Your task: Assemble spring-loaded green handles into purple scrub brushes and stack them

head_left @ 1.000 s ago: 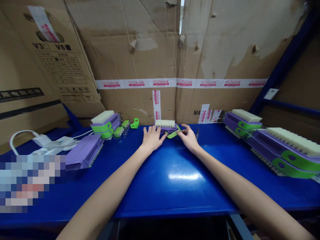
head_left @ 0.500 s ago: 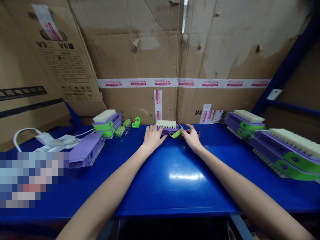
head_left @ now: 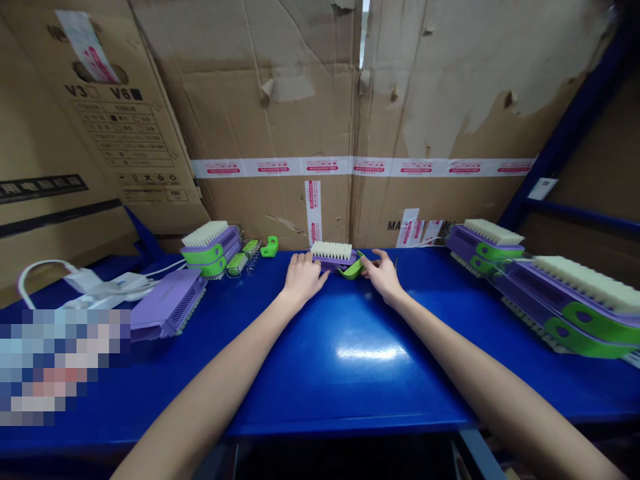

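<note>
Left hand at the left end of the purple brush, bristles up. Right hand has its grip on the green end piece (seating against the brush unclear). Blue surface; stacked brushes right, taped cardboard behind.

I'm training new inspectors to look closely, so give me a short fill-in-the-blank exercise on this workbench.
The right hand touches a curved piece whose colour is ____.
The purple brush at the left hand has visible bristles pointing ____.
The tabletop below is coloured ____.

Missing words: green; upward; blue.
</note>
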`<state>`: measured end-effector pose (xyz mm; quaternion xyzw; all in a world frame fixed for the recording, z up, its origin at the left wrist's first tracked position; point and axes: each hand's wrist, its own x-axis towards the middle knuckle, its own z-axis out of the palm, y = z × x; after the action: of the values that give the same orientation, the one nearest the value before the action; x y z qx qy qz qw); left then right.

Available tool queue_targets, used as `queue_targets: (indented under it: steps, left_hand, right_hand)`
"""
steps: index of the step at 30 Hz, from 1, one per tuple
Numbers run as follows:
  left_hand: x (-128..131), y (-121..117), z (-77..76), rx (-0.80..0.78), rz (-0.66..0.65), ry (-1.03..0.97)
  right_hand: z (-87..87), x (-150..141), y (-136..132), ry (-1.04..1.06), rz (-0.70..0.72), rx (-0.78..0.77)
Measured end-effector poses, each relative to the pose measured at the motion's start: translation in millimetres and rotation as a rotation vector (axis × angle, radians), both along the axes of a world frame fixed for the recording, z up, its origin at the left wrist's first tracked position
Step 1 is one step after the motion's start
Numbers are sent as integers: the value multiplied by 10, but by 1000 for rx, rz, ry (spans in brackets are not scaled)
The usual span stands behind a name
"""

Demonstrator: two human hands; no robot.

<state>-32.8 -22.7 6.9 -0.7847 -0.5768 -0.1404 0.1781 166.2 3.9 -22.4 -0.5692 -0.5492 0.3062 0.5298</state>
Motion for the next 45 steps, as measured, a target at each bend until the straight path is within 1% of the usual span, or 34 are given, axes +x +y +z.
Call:
queue_targets:
  steps: [3,6,10,13,15,18,20,22,26,33,36,40,45]
  left_hand:
    - [-1,3,15,3,2,-1]
    - [-2,2,39,38,15,14]
    - [-12,0,66,116,75,-88]
    - [-39,15,59,150,135,-150]
    - [-71,40,38,126,176,-200]
    - [-134,92,2,-14,191,-313]
    - [-175,125,-12,-95,168,-393]
    - [-206,151,-17,-122,140,-458]
    - [-236,190,-36,-126,63,-558]
    - [-241,252,-134,-91,-171,-706]
    - [-235,263,-154,-93,-241,-761]
    - [-237,268,-152,-114,-287,-832]
    - [-245,295,-163,-179,-326,-982]
  right_hand:
    - [18,14,6,12,-36,-26]
    - [58,16,-13,47,-58,-45]
    - [95,18,-35,114,-51,-47]
    - [93,23,-32,133,-49,-54]
    - [87,26,-26,121,-41,-60]
    - [81,24,-22,107,-27,-62]
    - [84,19,-25,118,-24,-62]
    - [91,16,-29,129,-19,-68]
    - [112,12,-42,141,-7,-82]
    - [149,11,-63,169,-9,-96]
    - [156,15,-65,166,-14,-105]
    - [157,22,-66,175,-12,-114]
    - [141,28,-49,199,-3,-112]
